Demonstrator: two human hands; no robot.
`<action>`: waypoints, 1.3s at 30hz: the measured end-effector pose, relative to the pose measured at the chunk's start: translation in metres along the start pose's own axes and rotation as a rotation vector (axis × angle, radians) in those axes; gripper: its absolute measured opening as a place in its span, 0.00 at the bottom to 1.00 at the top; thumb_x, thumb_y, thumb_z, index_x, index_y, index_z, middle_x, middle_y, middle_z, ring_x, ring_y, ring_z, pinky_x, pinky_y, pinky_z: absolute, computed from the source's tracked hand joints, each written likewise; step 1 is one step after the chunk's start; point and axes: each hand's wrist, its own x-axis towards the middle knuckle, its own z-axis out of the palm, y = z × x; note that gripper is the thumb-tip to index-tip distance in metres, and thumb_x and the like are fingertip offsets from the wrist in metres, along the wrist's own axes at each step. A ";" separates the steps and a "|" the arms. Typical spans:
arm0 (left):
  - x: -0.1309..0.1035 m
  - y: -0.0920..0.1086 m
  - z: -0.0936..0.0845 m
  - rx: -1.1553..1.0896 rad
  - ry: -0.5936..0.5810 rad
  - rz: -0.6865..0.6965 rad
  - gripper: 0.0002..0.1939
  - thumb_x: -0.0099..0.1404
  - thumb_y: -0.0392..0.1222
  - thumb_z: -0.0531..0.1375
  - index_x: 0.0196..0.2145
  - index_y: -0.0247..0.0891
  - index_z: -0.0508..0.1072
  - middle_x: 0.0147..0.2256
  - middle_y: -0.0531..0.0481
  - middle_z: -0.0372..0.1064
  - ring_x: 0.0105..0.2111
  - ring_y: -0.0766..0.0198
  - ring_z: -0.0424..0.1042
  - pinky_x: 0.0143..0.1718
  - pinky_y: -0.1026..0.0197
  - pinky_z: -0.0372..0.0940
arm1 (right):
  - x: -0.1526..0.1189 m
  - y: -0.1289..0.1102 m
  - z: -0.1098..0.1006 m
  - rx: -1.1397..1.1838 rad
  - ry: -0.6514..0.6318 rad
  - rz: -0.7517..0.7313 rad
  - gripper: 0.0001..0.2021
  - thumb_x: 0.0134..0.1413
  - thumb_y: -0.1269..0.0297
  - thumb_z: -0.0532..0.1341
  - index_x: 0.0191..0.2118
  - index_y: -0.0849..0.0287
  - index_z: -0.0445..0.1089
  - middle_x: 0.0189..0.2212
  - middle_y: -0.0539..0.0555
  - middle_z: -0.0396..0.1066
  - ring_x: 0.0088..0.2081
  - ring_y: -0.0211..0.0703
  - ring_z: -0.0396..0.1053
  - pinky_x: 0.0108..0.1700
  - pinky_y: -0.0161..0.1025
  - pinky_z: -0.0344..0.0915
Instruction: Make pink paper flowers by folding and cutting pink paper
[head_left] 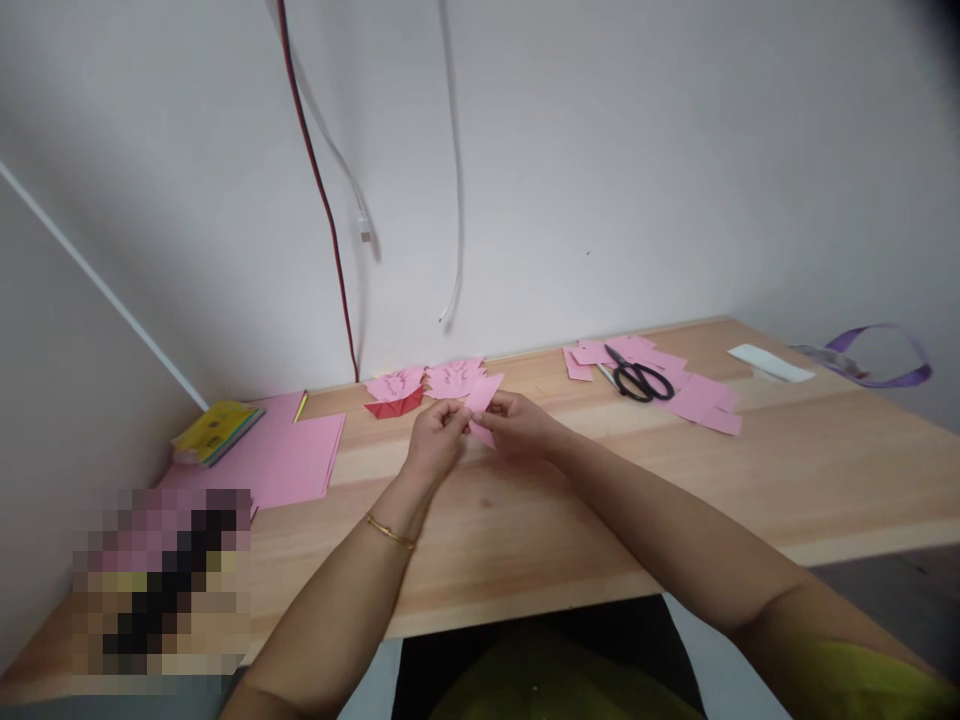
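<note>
My left hand [439, 435] and my right hand [516, 422] meet above the middle of the wooden table, both pinching a folded piece of pink paper [485, 393]. One part of the paper points up to the right and another shows below the fingers. Just behind my hands lie two cut pink paper shapes with jagged edges, one on the left [397, 383] and one on the right [454, 378]. A red folded paper piece [396, 404] is in front of the left shape.
Black-handled scissors [637, 380] rest on pink scraps [701, 400] at the right. Farther right are a white strip [770, 363] and a purple band [911, 374]. Pink sheets [289, 465] and a yellow packet [214, 432] lie left. Cables [328, 205] hang along the wall.
</note>
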 end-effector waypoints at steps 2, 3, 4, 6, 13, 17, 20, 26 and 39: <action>-0.001 0.002 0.000 -0.007 -0.011 -0.007 0.12 0.55 0.46 0.62 0.21 0.36 0.70 0.21 0.54 0.64 0.24 0.68 0.62 0.29 0.65 0.58 | 0.000 0.000 0.000 -0.003 0.036 -0.020 0.16 0.46 0.55 0.66 0.36 0.63 0.73 0.35 0.54 0.74 0.39 0.44 0.70 0.43 0.41 0.64; -0.001 0.001 0.000 -0.022 -0.028 -0.017 0.13 0.55 0.47 0.62 0.22 0.35 0.70 0.22 0.54 0.64 0.25 0.68 0.62 0.29 0.65 0.58 | 0.001 0.001 0.000 0.008 0.061 -0.018 0.16 0.46 0.55 0.66 0.36 0.63 0.72 0.35 0.54 0.74 0.39 0.44 0.70 0.43 0.41 0.64; -0.001 0.001 0.001 -0.037 -0.054 -0.033 0.13 0.55 0.48 0.62 0.22 0.35 0.70 0.22 0.54 0.64 0.25 0.69 0.62 0.30 0.65 0.58 | 0.001 0.003 -0.001 0.025 0.084 -0.010 0.16 0.45 0.55 0.66 0.36 0.63 0.72 0.34 0.54 0.74 0.38 0.43 0.71 0.43 0.41 0.64; -0.001 -0.002 0.000 -0.051 -0.100 -0.073 0.14 0.55 0.49 0.62 0.24 0.35 0.70 0.22 0.53 0.65 0.25 0.69 0.62 0.29 0.65 0.57 | 0.002 0.007 -0.002 0.065 0.115 0.016 0.16 0.45 0.55 0.67 0.35 0.63 0.72 0.33 0.54 0.74 0.36 0.42 0.71 0.41 0.40 0.65; 0.001 -0.004 -0.003 0.006 -0.117 -0.056 0.13 0.54 0.48 0.63 0.23 0.35 0.69 0.21 0.54 0.64 0.23 0.69 0.62 0.27 0.65 0.56 | 0.002 0.008 -0.002 0.112 0.094 0.021 0.16 0.44 0.54 0.67 0.34 0.63 0.72 0.31 0.54 0.74 0.34 0.41 0.71 0.40 0.40 0.65; 0.001 -0.003 -0.002 -0.051 -0.104 -0.100 0.14 0.54 0.49 0.63 0.24 0.35 0.70 0.21 0.53 0.65 0.23 0.69 0.62 0.28 0.65 0.57 | 0.002 0.009 -0.005 0.060 0.099 0.040 0.16 0.45 0.54 0.67 0.34 0.64 0.72 0.31 0.54 0.74 0.34 0.42 0.71 0.40 0.40 0.65; 0.001 -0.006 0.000 -0.143 -0.037 -0.118 0.12 0.53 0.48 0.64 0.27 0.35 0.71 0.22 0.54 0.64 0.23 0.70 0.62 0.28 0.66 0.57 | 0.002 0.009 -0.006 -0.012 0.076 0.057 0.16 0.45 0.55 0.66 0.34 0.64 0.72 0.31 0.54 0.74 0.34 0.42 0.70 0.40 0.40 0.64; 0.003 -0.012 -0.002 -0.113 -0.018 -0.088 0.10 0.53 0.44 0.64 0.24 0.35 0.71 0.21 0.54 0.64 0.23 0.70 0.61 0.27 0.66 0.56 | 0.000 0.001 0.001 0.037 0.041 0.038 0.16 0.43 0.59 0.68 0.38 0.63 0.71 0.35 0.55 0.74 0.39 0.44 0.71 0.43 0.41 0.65; 0.002 -0.013 0.000 -0.186 -0.016 -0.145 0.09 0.50 0.43 0.65 0.23 0.34 0.72 0.21 0.53 0.66 0.23 0.70 0.63 0.27 0.66 0.58 | 0.001 0.013 -0.002 0.239 0.068 0.075 0.10 0.42 0.64 0.68 0.33 0.59 0.70 0.27 0.47 0.69 0.29 0.34 0.67 0.36 0.34 0.63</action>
